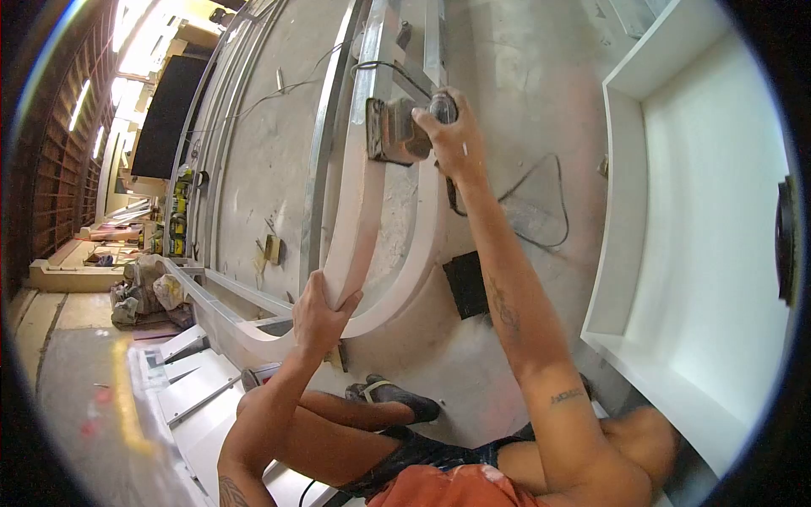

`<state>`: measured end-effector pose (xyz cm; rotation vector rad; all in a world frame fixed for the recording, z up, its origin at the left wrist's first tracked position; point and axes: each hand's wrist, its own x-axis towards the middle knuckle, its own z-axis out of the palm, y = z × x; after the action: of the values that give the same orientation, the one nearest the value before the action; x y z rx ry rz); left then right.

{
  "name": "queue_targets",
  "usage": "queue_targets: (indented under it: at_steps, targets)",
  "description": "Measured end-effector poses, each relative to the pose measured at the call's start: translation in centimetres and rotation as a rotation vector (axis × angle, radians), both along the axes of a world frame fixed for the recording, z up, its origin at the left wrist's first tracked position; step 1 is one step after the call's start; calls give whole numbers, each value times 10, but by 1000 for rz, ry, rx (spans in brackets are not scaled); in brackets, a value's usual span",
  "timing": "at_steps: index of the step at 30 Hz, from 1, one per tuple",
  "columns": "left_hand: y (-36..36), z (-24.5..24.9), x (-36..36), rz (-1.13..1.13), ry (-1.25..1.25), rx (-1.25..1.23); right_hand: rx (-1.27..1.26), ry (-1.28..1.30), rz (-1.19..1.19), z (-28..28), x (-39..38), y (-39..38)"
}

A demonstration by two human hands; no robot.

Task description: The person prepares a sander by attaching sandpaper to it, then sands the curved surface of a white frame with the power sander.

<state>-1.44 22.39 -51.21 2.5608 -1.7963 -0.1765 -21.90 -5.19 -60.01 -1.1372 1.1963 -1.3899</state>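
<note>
My right hand (454, 135) is closed round the handle of a dusty power sander (399, 131), whose flat pad lies against the side of a curved white frame (359, 211). A dark cord runs from the tool across the frame. My left hand (321, 317) grips the lower part of the same frame, fingers wrapped over its edge. Below, the frame bends in a U shape, and bare metal rails run alongside it.
A large white tray-like panel (701, 211) stands at the right. A dark square pad (466, 286) and a looped cable (562, 203) lie on the floor. Plastic bags (148, 291) sit at the left, with white panels (203, 389) below them.
</note>
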Motion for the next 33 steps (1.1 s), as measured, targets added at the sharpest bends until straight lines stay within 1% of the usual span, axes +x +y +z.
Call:
queue_targets:
  at_steps: [1,3,4,6,7,9,11,13,15,17,19,21,22,24,26,28,30,31,32,33]
  targets:
    - [0,1,-1,-6,2,3,0,1,0,1,1,-8]
    - [-2,3,-3,2,-4,14,160,-75,7,0,4,-19]
    - [-2,3,-3,9,-13,26,162,-71,6,-4,3,-20]
    - [0,0,1,-7,-9,9,248,-55,7,-9,2,-22]
    - [-1,-1,1,-22,-10,-12,243,-54,5,-3,-4,-16]
    - [-3,1,0,-16,12,-11,323,-79,140,3,-16,5]
    - [-3,3,-2,-6,33,-1,295,-62,146,-17,-11,16]
    - [-5,5,-6,-22,-10,2,271,-49,151,-19,-10,26]
    - [-5,4,-5,-32,-9,-9,125,12,94,-18,-10,31]
    - [-2,3,-4,-41,-5,-22,145,-33,113,-10,-8,24]
    - [-1,2,-2,1,-3,-5,161,-75,124,5,-13,21]
    - [0,-1,-1,0,-18,3,327,-130,247,19,-22,18]
    - [-2,-1,0,0,-37,10,321,-131,245,15,-21,16]
    - [-3,0,0,-10,-25,-10,104,-3,137,-4,-14,16]
    - [-1,-1,2,-21,-15,-18,155,-53,137,-25,-6,15]
    - [1,-2,1,-20,-5,-21,211,-97,137,-14,-11,19]
    - [2,-4,3,-23,-6,-16,315,-96,219,0,-19,18]
    - [2,-4,3,-23,-8,-15,314,-94,222,-6,-17,16]
    - [1,-2,3,-21,-8,-20,219,-29,187,-16,-13,11]
    - [0,-1,1,-26,-16,-18,121,36,150,-9,-14,9]
